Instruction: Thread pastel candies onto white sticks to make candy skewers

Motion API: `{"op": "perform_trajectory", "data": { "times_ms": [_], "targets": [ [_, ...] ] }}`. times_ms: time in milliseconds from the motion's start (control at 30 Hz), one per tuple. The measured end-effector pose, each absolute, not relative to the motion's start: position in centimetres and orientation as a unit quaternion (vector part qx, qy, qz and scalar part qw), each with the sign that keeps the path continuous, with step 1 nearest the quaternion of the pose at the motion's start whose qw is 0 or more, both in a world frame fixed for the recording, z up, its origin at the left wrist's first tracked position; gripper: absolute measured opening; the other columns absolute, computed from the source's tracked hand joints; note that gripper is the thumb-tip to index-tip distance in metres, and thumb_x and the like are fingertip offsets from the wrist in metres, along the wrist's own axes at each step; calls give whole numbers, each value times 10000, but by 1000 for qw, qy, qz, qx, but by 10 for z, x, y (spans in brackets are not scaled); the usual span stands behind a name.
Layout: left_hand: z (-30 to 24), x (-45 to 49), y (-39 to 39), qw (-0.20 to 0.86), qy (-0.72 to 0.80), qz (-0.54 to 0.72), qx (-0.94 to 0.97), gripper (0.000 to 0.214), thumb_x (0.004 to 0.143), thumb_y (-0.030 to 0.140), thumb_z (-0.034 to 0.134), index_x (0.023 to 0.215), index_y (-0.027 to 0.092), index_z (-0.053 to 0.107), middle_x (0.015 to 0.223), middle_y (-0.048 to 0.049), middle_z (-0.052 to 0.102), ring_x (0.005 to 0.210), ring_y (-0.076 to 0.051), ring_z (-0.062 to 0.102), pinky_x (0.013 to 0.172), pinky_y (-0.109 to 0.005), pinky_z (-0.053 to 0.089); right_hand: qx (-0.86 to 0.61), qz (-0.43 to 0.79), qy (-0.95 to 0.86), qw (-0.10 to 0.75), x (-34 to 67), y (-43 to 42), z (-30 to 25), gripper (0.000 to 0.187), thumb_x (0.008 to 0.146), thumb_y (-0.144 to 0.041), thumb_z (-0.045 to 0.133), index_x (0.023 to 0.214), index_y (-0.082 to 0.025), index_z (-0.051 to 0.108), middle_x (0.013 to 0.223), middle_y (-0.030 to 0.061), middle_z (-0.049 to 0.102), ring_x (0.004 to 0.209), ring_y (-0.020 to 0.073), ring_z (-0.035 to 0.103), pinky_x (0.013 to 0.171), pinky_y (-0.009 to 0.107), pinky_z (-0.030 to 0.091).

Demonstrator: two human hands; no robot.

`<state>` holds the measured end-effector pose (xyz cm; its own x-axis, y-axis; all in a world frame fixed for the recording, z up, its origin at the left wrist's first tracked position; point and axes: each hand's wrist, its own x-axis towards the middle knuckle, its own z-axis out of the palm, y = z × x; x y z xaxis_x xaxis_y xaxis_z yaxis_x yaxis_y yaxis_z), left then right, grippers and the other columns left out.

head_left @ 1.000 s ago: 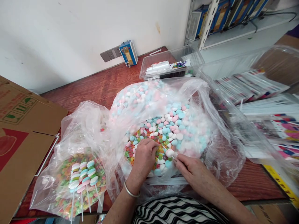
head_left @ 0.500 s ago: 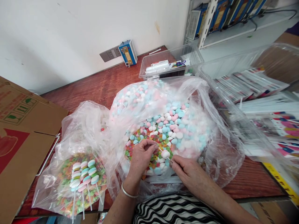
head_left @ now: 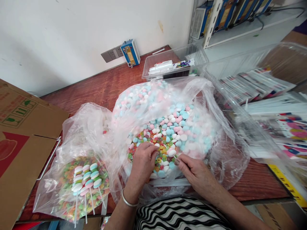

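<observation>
A large clear plastic bag (head_left: 216,105) lies open on the wooden table (head_left: 100,86), full of pink, blue and white candies (head_left: 175,127) and small coloured ring candies (head_left: 165,148). My left hand (head_left: 142,161) is curled with its fingertips pinched in the ring candies. My right hand (head_left: 193,171) pinches a thin white stick carrying a white candy (head_left: 171,153) just above the pile. The two hands nearly meet over the candies. A second bag (head_left: 81,179) at the left holds ring candies and several finished candy sticks (head_left: 87,180).
A brown cardboard box (head_left: 21,143) stands at the left. A clear plastic tub (head_left: 175,62) with small packets sits at the back. Stacks of printed sleeves in clear wrap (head_left: 263,105) fill the right side. A blue device (head_left: 129,52) leans by the wall socket.
Both hands have shifted slightly up and forward in the bag. The white candy on the stick moved a little toward my left hand, whose fingers closed over the ring candies.
</observation>
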<state>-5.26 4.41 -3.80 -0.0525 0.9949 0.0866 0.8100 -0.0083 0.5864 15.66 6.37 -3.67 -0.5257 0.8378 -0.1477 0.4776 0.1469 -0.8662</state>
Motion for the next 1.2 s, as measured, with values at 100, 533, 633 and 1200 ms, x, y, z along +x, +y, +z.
{"op": "perform_trajectory", "data": {
  "times_ms": [100,533,633,1200],
  "targets": [
    [-40,-48,43,135,691,181,686,97,822,136,628,813,208,691,887,-54,668,907,-232,589,850,-405,453,-449,471,-738,178,157,63,-34,307,966,-308,396,680,-217,463,595,-40,491,552,131,452,536,245,312],
    [-38,-39,40,77,701,100,702,68,841,182,639,778,200,657,873,-51,676,932,-261,566,842,-421,406,-445,472,-748,141,156,59,-40,315,977,-311,380,689,-217,464,601,-36,501,566,136,458,542,245,292],
    [-40,-38,36,91,703,122,694,41,841,176,633,851,201,665,917,-55,682,950,-252,568,859,-414,413,-445,473,-747,142,156,60,-39,312,976,-305,383,686,-216,460,607,-36,506,565,136,450,543,249,286],
    [-44,-38,38,447,661,435,417,139,817,313,652,837,177,630,777,-17,672,694,-135,602,638,-237,472,-434,510,-730,137,158,51,-43,306,977,-319,378,703,-209,457,665,-23,544,630,146,495,583,253,311]
  ]
}}
